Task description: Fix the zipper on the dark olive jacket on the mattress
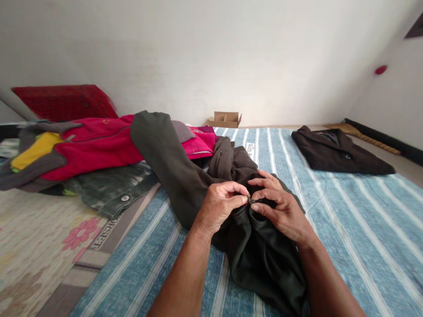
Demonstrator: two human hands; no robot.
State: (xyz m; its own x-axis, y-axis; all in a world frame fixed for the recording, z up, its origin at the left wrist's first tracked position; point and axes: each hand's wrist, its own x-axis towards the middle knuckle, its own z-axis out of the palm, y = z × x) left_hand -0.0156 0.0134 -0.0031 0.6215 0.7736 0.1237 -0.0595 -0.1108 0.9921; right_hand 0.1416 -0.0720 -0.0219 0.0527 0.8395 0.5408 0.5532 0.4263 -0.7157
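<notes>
- Nearest to me, both forearms run up from the bottom edge and meet over the dark olive jacket [261, 259], which lies bunched on the blue striped bed cover [357, 229].
- My left hand [220, 207] curls in from the left, thumb and forefinger in a narrow grip on the zip pull [250, 200].
- My right hand [280, 207] faces it, fingers arched, pinching the jacket's front edge right beside the pull.
- I judge the step in hand to be working the zip at its end; the next move calls for holding the cloth taut while the pull travels straight.
- Farther left, a pink jacket [99, 147] lies over a faded denim jacket [112, 189].
- Far right, a black coat [337, 152] lies flat, well apart.
- By the wall stands a small cardboard box [225, 119].
</notes>
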